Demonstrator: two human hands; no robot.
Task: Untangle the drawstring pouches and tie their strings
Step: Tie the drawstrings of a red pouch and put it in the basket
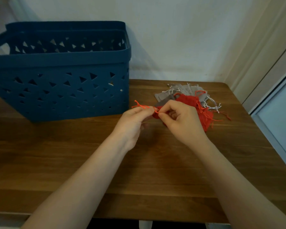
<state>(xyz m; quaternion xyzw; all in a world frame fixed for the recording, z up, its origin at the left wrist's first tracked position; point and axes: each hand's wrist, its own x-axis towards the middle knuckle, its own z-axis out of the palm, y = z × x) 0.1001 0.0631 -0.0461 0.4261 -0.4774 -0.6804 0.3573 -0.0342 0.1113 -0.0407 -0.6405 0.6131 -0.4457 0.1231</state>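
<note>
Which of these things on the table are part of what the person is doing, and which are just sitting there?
Part of the job:
- orange string, pinched by left hand and right hand
- red pouches
- grey pouches with white strings, piled behind

Just there:
- blue basket, left of the pile
- wooden table

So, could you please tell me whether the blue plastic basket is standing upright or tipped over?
Upright: the blue plastic basket stands on the wooden table with its open rim facing up.
</note>
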